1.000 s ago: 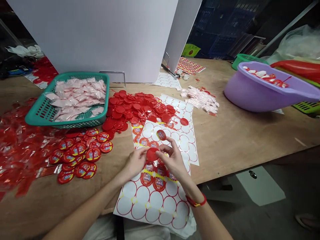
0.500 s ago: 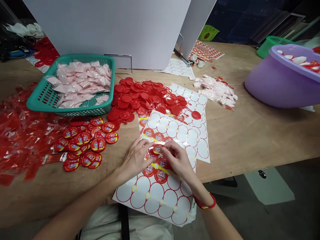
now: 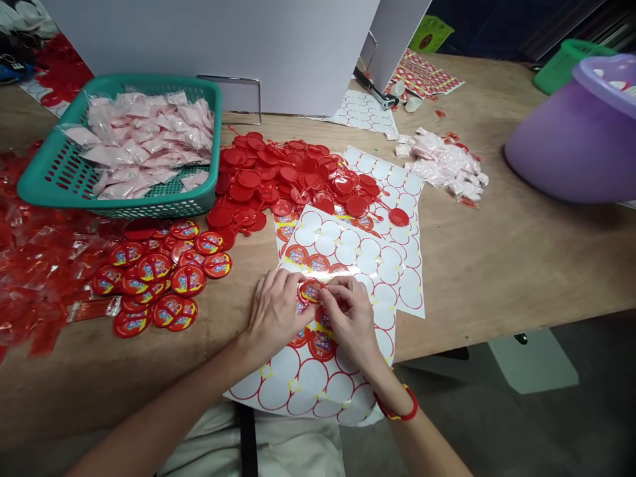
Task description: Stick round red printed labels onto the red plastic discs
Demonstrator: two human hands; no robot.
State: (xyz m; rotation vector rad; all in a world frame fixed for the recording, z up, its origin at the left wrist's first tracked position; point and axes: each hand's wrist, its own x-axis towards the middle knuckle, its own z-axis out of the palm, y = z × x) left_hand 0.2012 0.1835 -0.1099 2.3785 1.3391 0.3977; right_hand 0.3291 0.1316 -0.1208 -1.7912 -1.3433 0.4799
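Note:
A round red disc with a printed label [image 3: 311, 290] is held between both hands above the sticker sheet [image 3: 318, 384]. My left hand [image 3: 279, 306] grips the disc's left edge with thumb and fingers. At its right edge, my right hand [image 3: 350, 317] pinches with thumb and forefinger. Several printed red stickers [image 3: 322, 345] remain on the sheet, around and below the hands; many other circles there are bare white. To the left lies a cluster of labelled red discs [image 3: 154, 267]. Plain red discs [image 3: 288, 173] are heaped behind the sheet.
A green basket [image 3: 119, 207] of pink packets stands at left, beside red plastic wrappers [image 3: 44, 278]. A white panel [image 3: 218, 53] rises behind. Farther right are loose pink packets [image 3: 437, 159], a purple basin [image 3: 571, 139] and a green basket [image 3: 561, 69].
The view has shifted, moving the basket left and the basin right in frame. My left fingers have drawn closer around the disc, which both hands still hold.

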